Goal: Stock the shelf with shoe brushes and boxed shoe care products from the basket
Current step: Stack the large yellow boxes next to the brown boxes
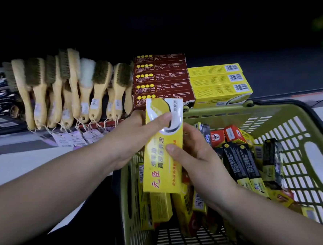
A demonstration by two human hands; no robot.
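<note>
A: Hands, quick
B: Both on one yellow box point(163, 147), held upright over the left half of the basket point(222, 110). The left hand point(133, 135) grips the box's upper part, thumb across the front and fingers curled behind. The right hand point(195, 156) pinches its middle, thumb on the front, fingers behind
A: What's in the basket?
B: Green plastic, slatted walls. Loose boxes point(240, 161) piled inside: black-and-yellow ones, yellow ones, a couple of red ones toward the far side
A: And beyond the basket?
B: The shelf point(17, 161). Straight past the basket's far rim is a yellow stack point(219, 84), three boxes showing, barcodes facing up. Left of that, past the basket's far left corner, a dark red stack point(161, 78), five high as far as I can tell, the held box hides the bottom edge
A: Brushes?
B: Shoe brushes point(69, 90) further left of the basket, a row of wooden handles standing on end, bristles up, one with white fluffy bristles. Paper tags point(71, 138) on strings hang over the shelf edge below them
</note>
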